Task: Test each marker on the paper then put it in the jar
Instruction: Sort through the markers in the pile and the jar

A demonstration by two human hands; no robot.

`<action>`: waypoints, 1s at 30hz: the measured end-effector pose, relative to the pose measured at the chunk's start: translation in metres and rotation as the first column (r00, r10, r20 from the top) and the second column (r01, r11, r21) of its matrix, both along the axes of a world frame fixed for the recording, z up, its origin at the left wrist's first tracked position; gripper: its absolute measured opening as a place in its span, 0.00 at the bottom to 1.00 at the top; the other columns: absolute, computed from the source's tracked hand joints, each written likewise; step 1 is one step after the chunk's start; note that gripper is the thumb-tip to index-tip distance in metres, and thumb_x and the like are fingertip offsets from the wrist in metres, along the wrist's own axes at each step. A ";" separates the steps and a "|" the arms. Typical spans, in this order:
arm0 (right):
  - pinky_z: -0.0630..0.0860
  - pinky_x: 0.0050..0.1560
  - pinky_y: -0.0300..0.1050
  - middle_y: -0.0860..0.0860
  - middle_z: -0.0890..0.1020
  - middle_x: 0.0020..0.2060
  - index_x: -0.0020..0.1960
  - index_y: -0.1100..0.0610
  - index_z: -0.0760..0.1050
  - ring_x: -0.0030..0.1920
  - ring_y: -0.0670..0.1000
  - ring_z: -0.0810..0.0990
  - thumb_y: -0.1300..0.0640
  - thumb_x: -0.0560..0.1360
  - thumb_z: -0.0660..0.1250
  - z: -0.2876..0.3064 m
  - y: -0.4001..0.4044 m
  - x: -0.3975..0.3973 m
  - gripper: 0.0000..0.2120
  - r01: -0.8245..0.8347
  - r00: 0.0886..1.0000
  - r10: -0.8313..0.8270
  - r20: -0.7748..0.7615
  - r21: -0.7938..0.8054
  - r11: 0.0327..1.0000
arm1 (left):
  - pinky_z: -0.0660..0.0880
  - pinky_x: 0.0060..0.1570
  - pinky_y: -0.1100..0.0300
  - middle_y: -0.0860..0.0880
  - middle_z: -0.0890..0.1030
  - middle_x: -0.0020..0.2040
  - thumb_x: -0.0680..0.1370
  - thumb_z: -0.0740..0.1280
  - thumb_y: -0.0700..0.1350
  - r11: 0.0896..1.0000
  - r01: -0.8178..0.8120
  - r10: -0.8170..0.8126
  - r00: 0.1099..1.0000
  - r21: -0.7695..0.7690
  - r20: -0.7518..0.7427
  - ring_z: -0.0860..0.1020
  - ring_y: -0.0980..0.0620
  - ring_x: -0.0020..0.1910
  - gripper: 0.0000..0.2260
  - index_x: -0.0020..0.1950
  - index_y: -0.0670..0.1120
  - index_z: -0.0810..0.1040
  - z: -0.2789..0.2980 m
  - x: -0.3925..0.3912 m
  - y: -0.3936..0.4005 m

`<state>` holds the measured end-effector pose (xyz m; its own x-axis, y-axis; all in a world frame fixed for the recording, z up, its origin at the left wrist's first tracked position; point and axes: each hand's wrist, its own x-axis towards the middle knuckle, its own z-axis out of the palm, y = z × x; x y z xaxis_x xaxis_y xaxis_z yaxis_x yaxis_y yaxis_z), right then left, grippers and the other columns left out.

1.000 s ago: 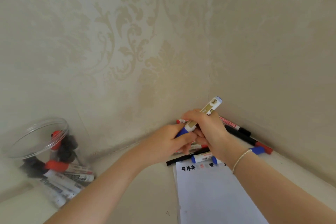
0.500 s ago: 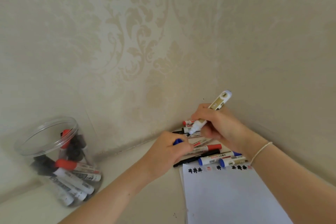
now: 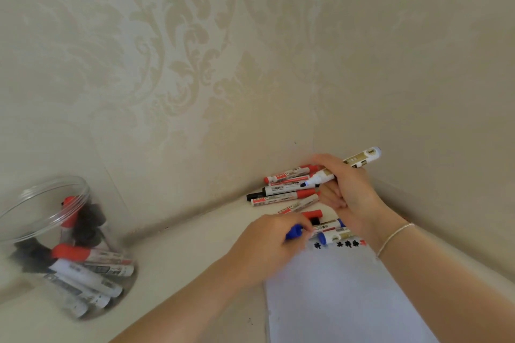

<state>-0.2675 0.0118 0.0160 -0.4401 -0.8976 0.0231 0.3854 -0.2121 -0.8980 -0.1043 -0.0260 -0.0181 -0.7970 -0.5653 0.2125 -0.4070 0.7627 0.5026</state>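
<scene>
My right hand (image 3: 351,194) grips an uncapped blue marker (image 3: 362,158), white with a gold label, its blue tip pointing left above the pile. My left hand (image 3: 267,246) holds the blue cap (image 3: 294,232) between its fingers, just above the top edge of the white paper (image 3: 342,295). The paper bears a row of small black and red test marks near its top. A clear plastic jar (image 3: 60,248) stands at the left with several red and black markers inside.
A pile of loose markers (image 3: 284,189) with red, black and blue caps lies in the corner where two patterned walls meet. Two blue-capped markers (image 3: 333,232) lie along the paper's top edge. The beige tabletop (image 3: 181,273) stretches between jar and paper.
The cap has come off the blue marker: my left hand drew it down and left, while my right hand lifted the marker to the right. The view shifted slightly.
</scene>
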 end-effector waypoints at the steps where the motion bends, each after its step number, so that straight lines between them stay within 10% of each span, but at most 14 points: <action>1: 0.55 0.19 0.37 0.48 0.62 0.17 0.33 0.59 0.70 0.17 0.45 0.55 0.56 0.75 0.68 -0.004 0.002 -0.003 0.14 0.037 0.999 -0.037 0.010 0.008 0.999 | 0.74 0.48 0.64 0.56 0.81 0.47 0.79 0.64 0.47 0.995 0.088 -0.088 0.996 -0.046 0.001 0.77 0.59 0.45 0.08 0.56 0.55 0.79 -0.002 -0.006 0.006; 10: 0.54 0.21 0.38 0.48 0.60 0.21 0.33 0.52 0.65 0.21 0.46 0.55 0.49 0.72 0.71 -0.035 0.032 -0.046 0.18 0.399 0.887 -0.403 0.226 0.066 0.915 | 0.59 0.57 0.63 0.50 0.78 0.56 0.78 0.61 0.40 0.930 0.284 -0.262 0.957 -0.232 0.121 0.66 0.56 0.57 0.19 0.68 0.52 0.73 -0.018 -0.054 0.021; 21: 0.56 0.20 0.37 0.48 0.57 0.22 0.31 0.52 0.64 0.23 0.47 0.54 0.51 0.72 0.71 -0.049 0.037 -0.051 0.18 0.405 0.877 -0.428 0.220 0.143 0.903 | 0.70 0.59 0.60 0.54 0.75 0.59 0.80 0.61 0.48 0.995 0.052 -0.043 0.994 -0.082 0.100 0.71 0.56 0.59 0.17 0.70 0.54 0.71 -0.019 -0.060 -0.010; 30: 0.54 0.25 0.38 0.47 0.60 0.19 0.30 0.53 0.63 0.23 0.47 0.56 0.54 0.74 0.69 -0.047 0.039 -0.044 0.19 0.355 0.915 -0.378 0.144 0.162 0.921 | 0.51 0.73 0.63 0.60 0.58 0.76 0.81 0.59 0.55 0.973 0.215 -0.198 0.963 -0.085 0.182 0.51 0.62 0.74 0.19 0.72 0.63 0.63 -0.039 -0.024 0.010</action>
<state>-0.3114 0.0509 -0.0312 -0.7254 -0.6627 -0.1861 0.4513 -0.2538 -0.8555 -0.1286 -0.0163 -0.0576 -0.9236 -0.3669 0.1113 -0.3082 0.8830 0.3540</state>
